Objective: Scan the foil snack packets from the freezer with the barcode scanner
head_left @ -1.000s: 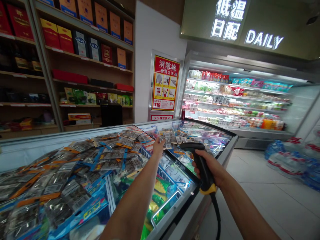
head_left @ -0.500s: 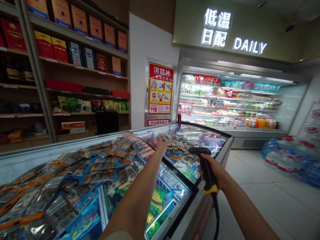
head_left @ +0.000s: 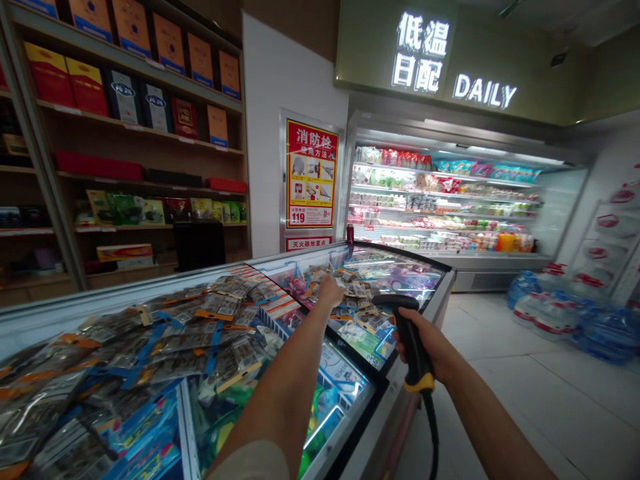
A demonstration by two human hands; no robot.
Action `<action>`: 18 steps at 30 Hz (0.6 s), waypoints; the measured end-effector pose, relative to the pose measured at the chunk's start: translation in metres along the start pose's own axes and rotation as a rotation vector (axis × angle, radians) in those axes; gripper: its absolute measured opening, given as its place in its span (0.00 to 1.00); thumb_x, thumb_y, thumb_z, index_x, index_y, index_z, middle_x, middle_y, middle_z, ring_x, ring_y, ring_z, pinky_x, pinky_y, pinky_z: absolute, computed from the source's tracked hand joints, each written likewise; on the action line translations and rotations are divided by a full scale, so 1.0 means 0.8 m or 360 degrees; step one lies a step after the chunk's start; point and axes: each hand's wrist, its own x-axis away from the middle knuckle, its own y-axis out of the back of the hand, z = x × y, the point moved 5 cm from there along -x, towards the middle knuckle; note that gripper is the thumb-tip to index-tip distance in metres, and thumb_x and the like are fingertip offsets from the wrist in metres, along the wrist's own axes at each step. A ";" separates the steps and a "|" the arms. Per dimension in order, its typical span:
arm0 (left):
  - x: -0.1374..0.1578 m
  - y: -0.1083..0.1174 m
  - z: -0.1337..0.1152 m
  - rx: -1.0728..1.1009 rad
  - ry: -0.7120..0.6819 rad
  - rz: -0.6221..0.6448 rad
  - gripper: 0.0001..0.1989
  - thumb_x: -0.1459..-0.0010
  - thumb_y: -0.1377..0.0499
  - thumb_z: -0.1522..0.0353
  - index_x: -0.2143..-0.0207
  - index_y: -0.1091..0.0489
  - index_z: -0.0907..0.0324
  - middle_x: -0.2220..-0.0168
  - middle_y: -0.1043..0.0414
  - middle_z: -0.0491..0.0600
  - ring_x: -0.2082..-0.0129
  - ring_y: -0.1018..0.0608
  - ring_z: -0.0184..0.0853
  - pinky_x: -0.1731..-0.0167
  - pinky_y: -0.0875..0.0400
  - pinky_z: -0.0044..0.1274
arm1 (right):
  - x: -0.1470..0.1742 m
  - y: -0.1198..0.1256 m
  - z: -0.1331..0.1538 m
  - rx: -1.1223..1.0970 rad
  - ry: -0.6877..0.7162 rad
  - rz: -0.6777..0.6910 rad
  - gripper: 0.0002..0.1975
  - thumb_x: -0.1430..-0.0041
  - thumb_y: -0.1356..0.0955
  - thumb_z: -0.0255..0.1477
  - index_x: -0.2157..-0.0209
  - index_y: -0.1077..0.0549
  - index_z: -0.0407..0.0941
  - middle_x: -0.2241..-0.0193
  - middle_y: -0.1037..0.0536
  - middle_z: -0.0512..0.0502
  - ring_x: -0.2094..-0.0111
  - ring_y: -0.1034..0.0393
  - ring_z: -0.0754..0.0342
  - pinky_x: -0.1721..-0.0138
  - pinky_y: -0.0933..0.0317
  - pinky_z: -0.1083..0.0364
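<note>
My right hand (head_left: pixel 436 343) is wrapped round the grip of a black and yellow handheld barcode scanner (head_left: pixel 413 340). The scanner's head points left over the freezer's edge, and its cord hangs down. Stretched forward across the chest freezer, my left hand (head_left: pixel 331 291) is at a smaller pile of flat clear packets (head_left: pixel 357 288) on the glass. Its fingers look curled in; whatever they may hold is hidden. A larger heap of similar packets (head_left: pixel 165 337), with orange and blue strips, spreads to the left of my left arm.
The chest freezer (head_left: pixel 357 420) has dark-edged glass lids, with colourful bags below. A red can (head_left: pixel 351 233) stands at its far edge. Behind are a boxed-goods shelf (head_left: pixel 150 137) and a lit refrigerated case (head_left: pixel 445 193). Water bottle packs (head_left: pixel 555 313) stand on the right floor.
The view has turned slightly right. My left hand's fingers, stretched toward the packets before, look more curled now. My right hand keeps hold of the barcode scanner.
</note>
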 end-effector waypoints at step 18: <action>0.085 0.141 0.110 -0.0936 0.0094 -0.0231 0.21 0.48 0.52 0.71 0.50 0.42 0.65 0.45 0.46 0.63 0.45 0.44 0.47 0.49 0.55 0.40 | 0.036 -0.070 -0.014 0.0099 -0.0008 0.0226 0.10 0.49 0.39 0.36 0.75 0.36 0.43 0.87 0.35 0.54 0.89 0.41 0.61 0.90 0.45 0.61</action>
